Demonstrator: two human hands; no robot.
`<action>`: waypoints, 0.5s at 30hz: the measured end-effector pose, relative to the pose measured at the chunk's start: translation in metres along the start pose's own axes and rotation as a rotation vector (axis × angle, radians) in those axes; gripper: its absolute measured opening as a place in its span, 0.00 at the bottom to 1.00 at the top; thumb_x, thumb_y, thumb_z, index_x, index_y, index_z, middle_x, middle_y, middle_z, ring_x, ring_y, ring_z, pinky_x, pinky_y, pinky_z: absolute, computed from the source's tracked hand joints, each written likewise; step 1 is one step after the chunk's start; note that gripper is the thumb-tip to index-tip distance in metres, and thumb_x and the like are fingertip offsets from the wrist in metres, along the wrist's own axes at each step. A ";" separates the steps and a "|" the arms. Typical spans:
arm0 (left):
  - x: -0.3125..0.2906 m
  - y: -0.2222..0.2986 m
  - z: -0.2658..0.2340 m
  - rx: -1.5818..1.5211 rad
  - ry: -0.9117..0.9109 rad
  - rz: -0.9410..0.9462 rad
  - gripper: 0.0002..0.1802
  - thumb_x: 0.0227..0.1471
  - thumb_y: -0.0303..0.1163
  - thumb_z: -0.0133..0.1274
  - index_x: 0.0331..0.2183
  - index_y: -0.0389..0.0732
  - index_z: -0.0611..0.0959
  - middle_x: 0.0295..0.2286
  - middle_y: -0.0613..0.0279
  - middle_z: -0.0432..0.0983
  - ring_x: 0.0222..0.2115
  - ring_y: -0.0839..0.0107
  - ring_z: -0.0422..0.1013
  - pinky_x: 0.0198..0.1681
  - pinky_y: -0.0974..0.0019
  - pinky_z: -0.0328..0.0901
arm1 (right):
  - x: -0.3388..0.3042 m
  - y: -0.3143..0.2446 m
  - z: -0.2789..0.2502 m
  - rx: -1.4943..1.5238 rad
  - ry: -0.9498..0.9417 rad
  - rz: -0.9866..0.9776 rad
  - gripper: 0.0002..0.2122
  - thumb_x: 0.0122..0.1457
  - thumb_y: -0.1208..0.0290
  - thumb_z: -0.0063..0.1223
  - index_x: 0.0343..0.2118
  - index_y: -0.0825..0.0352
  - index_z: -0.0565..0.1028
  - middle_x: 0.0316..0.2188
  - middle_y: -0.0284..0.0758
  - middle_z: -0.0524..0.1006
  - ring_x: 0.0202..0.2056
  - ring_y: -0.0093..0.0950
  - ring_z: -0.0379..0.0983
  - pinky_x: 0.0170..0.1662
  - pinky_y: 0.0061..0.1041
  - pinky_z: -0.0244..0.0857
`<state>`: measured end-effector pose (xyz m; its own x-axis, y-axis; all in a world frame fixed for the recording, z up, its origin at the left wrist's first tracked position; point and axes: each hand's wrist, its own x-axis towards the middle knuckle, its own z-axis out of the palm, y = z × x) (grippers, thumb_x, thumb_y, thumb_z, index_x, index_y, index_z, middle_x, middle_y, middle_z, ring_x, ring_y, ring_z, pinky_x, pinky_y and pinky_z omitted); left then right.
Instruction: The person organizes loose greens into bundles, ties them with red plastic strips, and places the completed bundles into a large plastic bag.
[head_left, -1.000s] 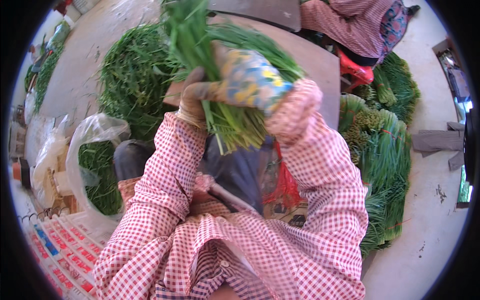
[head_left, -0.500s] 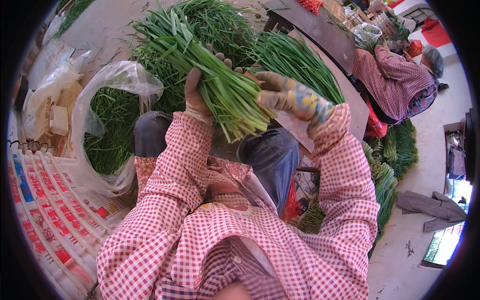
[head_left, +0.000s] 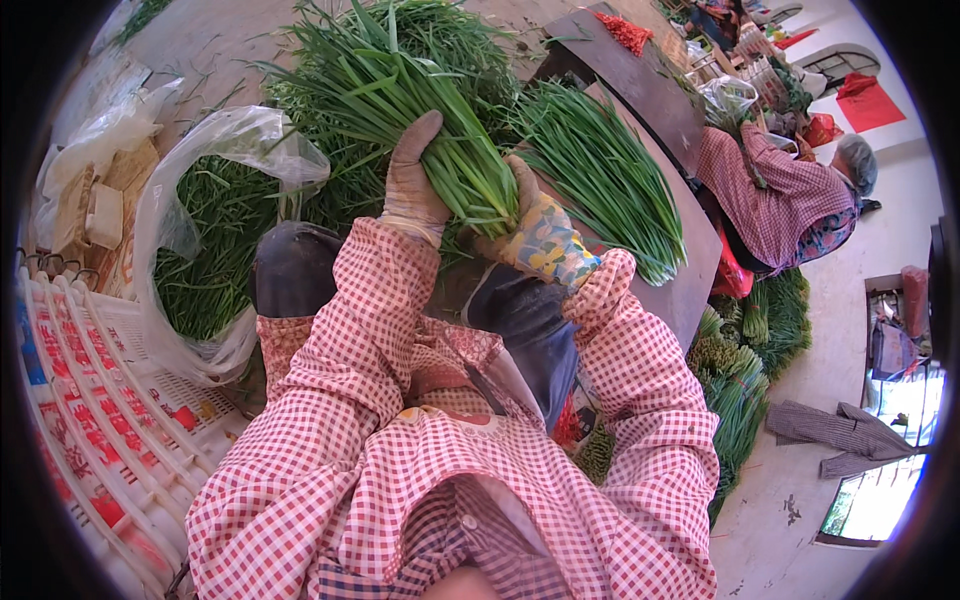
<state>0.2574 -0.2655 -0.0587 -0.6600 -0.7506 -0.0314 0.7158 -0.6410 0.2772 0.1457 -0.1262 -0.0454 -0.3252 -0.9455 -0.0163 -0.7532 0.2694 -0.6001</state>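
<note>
A bunch of long green garlic chives is held up in front of me, leaves pointing to the upper left and pale cut ends toward me. My left hand, in a soiled glove, grips it from the left with the thumb lying across the stems. My right hand, its glove patterned in blue and yellow, is closed around the stem ends from the right and below. To its right, a row of chives lies on a brown board. A loose heap of chives spreads behind the bunch.
A clear plastic bag of greens stands at my left, near a white-and-red plastic crate. Tied chive bundles are stacked at the right. A co-worker in a checked top sits at the upper right. A striped cloth lies farther right.
My right hand has moved down and left, from the bunch's side to around its stem ends. The bunch stands more upright. My left thumb now lies over the front.
</note>
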 end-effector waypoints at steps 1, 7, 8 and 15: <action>0.000 0.000 -0.002 0.000 0.012 -0.025 0.19 0.51 0.39 0.57 0.43 0.38 0.79 0.35 0.55 0.79 0.34 0.56 0.77 0.42 0.54 0.74 | 0.003 0.010 0.008 0.018 0.043 -0.064 0.53 0.41 0.61 0.70 0.66 0.66 0.45 0.52 0.44 0.73 0.53 0.40 0.71 0.55 0.29 0.64; 0.004 0.013 0.007 -0.049 -0.050 -0.039 0.17 0.49 0.34 0.60 0.42 0.39 0.80 0.36 0.59 0.79 0.35 0.64 0.76 0.41 0.59 0.73 | 0.012 0.013 0.023 0.321 0.102 -0.209 0.48 0.44 0.65 0.68 0.65 0.66 0.48 0.54 0.42 0.71 0.53 0.36 0.70 0.55 0.28 0.63; 0.007 0.014 0.011 -0.042 -0.049 -0.027 0.18 0.48 0.34 0.60 0.42 0.39 0.80 0.36 0.60 0.79 0.35 0.64 0.76 0.41 0.59 0.73 | 0.017 0.020 0.027 0.431 0.110 -0.235 0.47 0.44 0.65 0.67 0.65 0.66 0.49 0.54 0.43 0.71 0.52 0.35 0.70 0.55 0.28 0.64; 0.041 0.045 -0.010 0.236 -0.183 -0.115 0.52 0.49 0.72 0.47 0.59 0.37 0.63 0.56 0.52 0.63 0.56 0.55 0.63 0.56 0.48 0.63 | 0.067 -0.051 -0.040 0.134 0.047 0.057 0.30 0.45 0.72 0.64 0.54 0.68 0.66 0.42 0.43 0.77 0.45 0.37 0.75 0.47 0.27 0.68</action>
<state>0.2650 -0.3269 -0.0575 -0.7790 -0.6202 0.0922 0.5755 -0.6490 0.4976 0.1398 -0.1959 0.0158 -0.3941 -0.9189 -0.0176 -0.6506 0.2925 -0.7009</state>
